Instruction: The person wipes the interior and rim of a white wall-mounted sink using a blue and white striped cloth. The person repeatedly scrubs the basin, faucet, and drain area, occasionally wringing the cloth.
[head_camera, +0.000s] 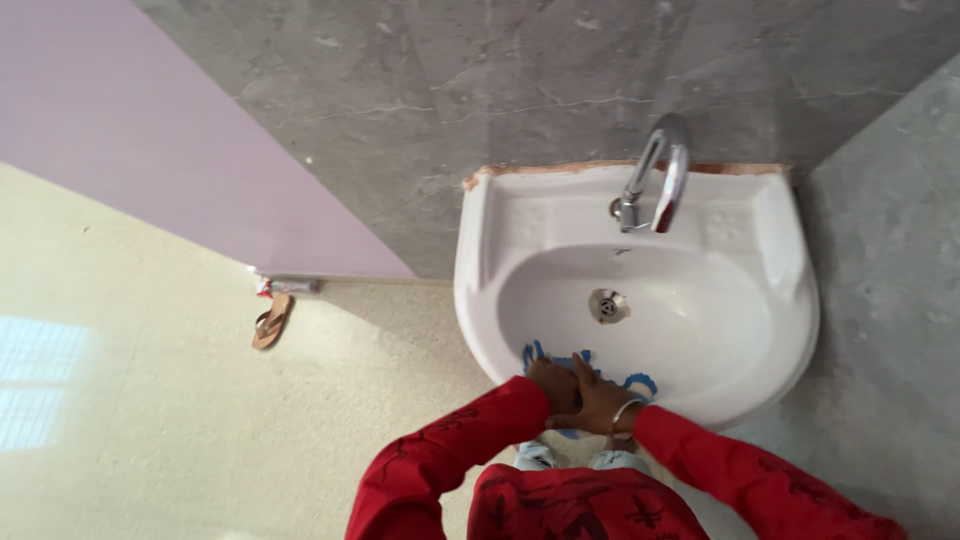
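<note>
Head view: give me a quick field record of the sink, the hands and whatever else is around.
sink: white wall basin, front rim nearest the person
tap: chrome, curved, no water visible
drain: metal, bowl centre
left hand: pressing blue cloth on the front rim
right hand: over the left, bangle at wrist
grip state: cannot tell
floor: brown sandal near the lilac panel
</note>
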